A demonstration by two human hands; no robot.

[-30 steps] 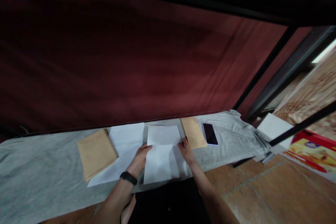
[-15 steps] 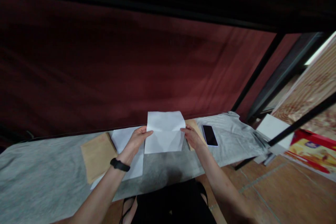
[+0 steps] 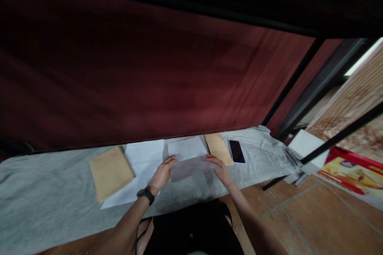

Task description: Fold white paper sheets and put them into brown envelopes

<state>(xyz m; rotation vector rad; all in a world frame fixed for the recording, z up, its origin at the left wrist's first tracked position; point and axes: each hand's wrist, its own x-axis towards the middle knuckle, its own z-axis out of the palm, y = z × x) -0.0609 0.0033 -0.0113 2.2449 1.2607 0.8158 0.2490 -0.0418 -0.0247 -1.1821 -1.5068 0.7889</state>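
A white sheet of paper (image 3: 188, 155) is bent over on itself above the grey cloth of the table (image 3: 44, 191); its near part is smeared by motion. My left hand (image 3: 163, 173), with a black wristband, grips the sheet's left edge. My right hand (image 3: 220, 167) grips its right edge. More white sheets (image 3: 140, 167) lie to the left, partly under a brown envelope (image 3: 109, 172). Another brown envelope (image 3: 218, 148) lies just beyond my right hand.
A dark phone (image 3: 237, 152) lies face up right of the second envelope. A dark red curtain (image 3: 149, 67) hangs close behind the table. At the right are black frame bars (image 3: 338, 143), a white box (image 3: 305, 143) and a red and yellow package (image 3: 356, 171) over the tiled floor.
Both hands lifted the sheet off the table and held it upright, then brought it back down with one part bent over the other. The head camera shifted slightly.
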